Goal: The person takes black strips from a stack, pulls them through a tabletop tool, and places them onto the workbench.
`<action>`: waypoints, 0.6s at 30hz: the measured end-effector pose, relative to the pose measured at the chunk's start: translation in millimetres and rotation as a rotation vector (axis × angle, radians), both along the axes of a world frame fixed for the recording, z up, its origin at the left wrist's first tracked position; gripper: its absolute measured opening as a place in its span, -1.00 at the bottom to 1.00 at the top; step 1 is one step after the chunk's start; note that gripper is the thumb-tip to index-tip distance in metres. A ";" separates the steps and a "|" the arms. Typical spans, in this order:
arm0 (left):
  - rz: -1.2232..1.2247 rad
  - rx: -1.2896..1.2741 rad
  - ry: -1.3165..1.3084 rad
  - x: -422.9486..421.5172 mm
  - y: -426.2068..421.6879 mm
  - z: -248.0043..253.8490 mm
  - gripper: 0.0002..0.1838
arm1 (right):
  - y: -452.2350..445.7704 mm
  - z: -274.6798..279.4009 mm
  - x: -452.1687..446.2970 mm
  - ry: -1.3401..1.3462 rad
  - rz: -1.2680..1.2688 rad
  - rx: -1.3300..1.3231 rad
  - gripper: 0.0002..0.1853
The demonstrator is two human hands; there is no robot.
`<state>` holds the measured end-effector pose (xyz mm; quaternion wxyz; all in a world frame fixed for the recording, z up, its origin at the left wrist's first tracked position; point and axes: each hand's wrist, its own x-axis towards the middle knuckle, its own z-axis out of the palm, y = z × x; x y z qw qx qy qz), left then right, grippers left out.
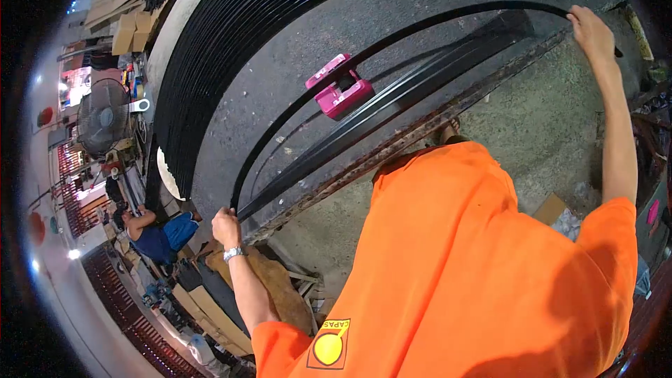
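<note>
A long black strip arches over the dark work surface. Its lower left end is gripped in my left hand, which has a metal watch at the wrist. My right hand is closed on the strip near its other end, and a short piece sticks out past the hand. Beneath the strip, a pink tool or holder rests on the surface. Flat dark strips with a shiny edge lie along the near side, beside the pink object.
Many curved black strips lie bundled at the far left of the work surface. A standing fan is at the left. Below it a person in blue sits low. Cardboard boxes are at the upper left.
</note>
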<state>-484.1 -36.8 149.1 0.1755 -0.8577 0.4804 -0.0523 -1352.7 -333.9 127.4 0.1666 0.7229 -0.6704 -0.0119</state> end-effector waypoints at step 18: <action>-0.457 -0.050 0.343 -200.2 -167.0 -17.1 -0.81 | 92.1 111.9 -199.1 0.312 -0.675 0.004 -0.75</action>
